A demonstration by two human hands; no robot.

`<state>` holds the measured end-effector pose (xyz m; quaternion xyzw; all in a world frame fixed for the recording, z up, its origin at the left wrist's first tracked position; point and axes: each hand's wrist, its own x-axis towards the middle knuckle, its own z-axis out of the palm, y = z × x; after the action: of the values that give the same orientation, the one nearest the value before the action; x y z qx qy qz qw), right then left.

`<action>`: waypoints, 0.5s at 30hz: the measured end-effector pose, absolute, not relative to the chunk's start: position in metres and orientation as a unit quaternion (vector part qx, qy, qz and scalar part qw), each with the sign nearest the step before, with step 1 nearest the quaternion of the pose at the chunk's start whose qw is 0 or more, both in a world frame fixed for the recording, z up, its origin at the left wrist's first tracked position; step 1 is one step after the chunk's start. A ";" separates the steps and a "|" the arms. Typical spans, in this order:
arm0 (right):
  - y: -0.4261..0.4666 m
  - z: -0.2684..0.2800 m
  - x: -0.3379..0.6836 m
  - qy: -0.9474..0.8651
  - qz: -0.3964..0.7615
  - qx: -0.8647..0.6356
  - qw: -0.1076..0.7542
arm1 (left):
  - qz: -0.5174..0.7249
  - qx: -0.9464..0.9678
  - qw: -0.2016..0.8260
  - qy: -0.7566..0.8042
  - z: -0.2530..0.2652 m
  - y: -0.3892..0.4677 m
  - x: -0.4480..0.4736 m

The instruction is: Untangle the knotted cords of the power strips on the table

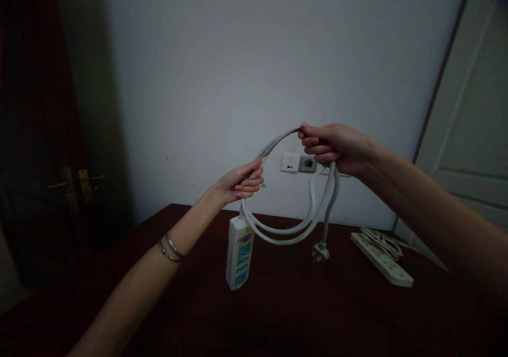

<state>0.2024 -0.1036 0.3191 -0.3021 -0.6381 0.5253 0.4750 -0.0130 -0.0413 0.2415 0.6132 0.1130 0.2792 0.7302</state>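
Observation:
Both hands hold up a looped white power cord above the dark red table. My left hand is closed round the cord at the loop's left side. Just below it hangs a white power strip with blue socket panels, tilted slightly. My right hand grips the loop's upper right side, with the fingers closed. From under the right hand one end of the cord drops down to a plug, its prongs showing. Inside both fists the cord is hidden.
A second white power strip lies on the table at the right, with its cord bundled on and behind it. Wall sockets show behind the loop. A door with a handle stands left, a pale door right.

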 end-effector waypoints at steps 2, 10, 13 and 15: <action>-0.102 0.317 0.197 -0.619 0.556 -0.291 0.473 | 0.273 0.581 0.762 0.086 0.228 -0.037 -0.010; -0.103 0.311 0.207 -0.606 0.595 -0.290 0.441 | 0.207 0.564 0.792 0.110 0.200 -0.033 -0.020; -0.103 0.310 0.223 -0.647 0.561 -0.328 0.399 | 0.272 0.573 0.766 0.101 0.204 -0.037 -0.032; -0.103 0.308 0.232 -0.690 0.517 -0.359 0.356 | 0.324 0.573 0.748 0.086 0.207 -0.039 -0.041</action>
<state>0.2320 -0.1027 0.3081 -0.3594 -0.6903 0.5173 0.3561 -0.0408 -0.0388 0.2068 0.5731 0.0857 0.3237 0.7479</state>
